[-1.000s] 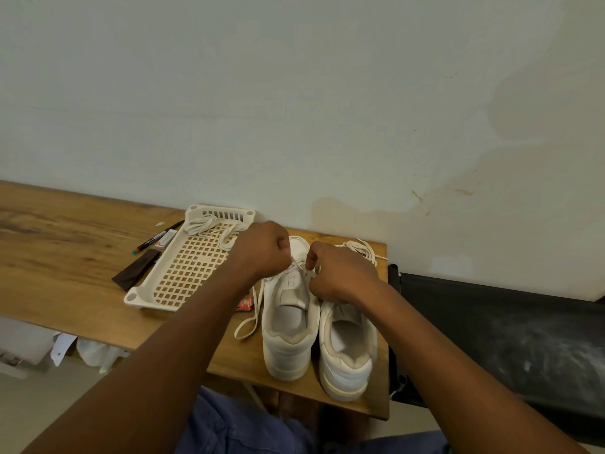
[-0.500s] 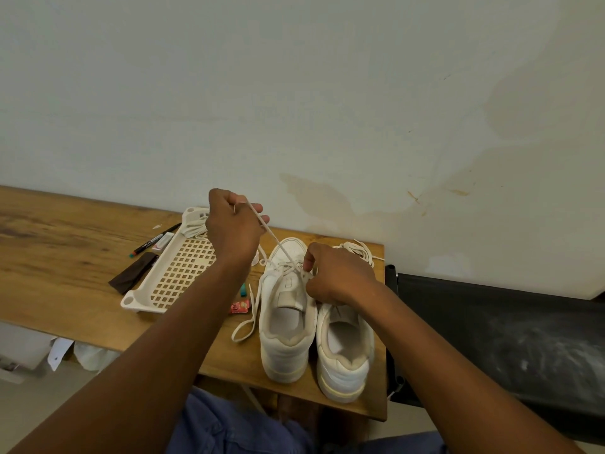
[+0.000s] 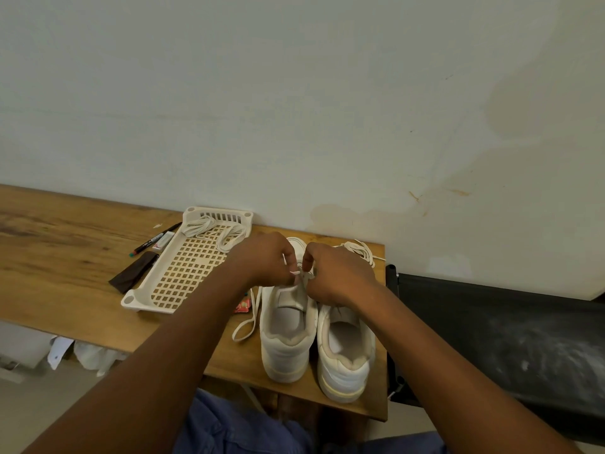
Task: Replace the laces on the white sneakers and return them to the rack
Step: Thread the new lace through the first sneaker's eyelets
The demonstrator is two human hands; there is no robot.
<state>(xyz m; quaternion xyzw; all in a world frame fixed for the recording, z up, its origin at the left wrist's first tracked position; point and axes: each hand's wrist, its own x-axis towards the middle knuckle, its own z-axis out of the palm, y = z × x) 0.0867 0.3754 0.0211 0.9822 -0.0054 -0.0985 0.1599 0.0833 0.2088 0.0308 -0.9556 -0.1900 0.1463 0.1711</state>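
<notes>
Two white sneakers stand side by side near the right end of the wooden table [image 3: 65,257], heels toward the person, toes toward the wall. The left sneaker [image 3: 286,339] has its tongue standing up and a white lace [image 3: 248,319] trailing off its left side in a loop on the tabletop. The right sneaker [image 3: 345,358] sits touching it, its heel out at the table's front edge. Behind the right sneaker, near the wall, a loose bundle of laces [image 3: 358,250] lies close to the table's right end.

Left of the sneakers sits a cream perforated plastic tray [image 3: 183,270], angled, its far end against the wall. Inside, at the far end, rest two coiled white laces [image 3: 209,227]; the remainder of its grid floor is bare. A small red wrapper [image 3: 242,306] peeks out between the tray and the left sneaker. Beyond the tray's left side lie a black marker [image 3: 154,239], a small white eraser-like block [image 3: 163,240] and a dark brown folded strip [image 3: 132,271]. Farther left the wood runs on open.

To the right, the table ends just past the right sneaker, with a black surface [image 3: 507,329] set lower beside it.

Both forearms reach in from below and meet over the throat of the left sneaker. The left hand [image 3: 265,260] and right hand [image 3: 337,273] are curled, knuckles up, nearly touching, each pinching a bit of lace above the tongue. Blue trousers [image 3: 229,427] show beneath the table edge.
</notes>
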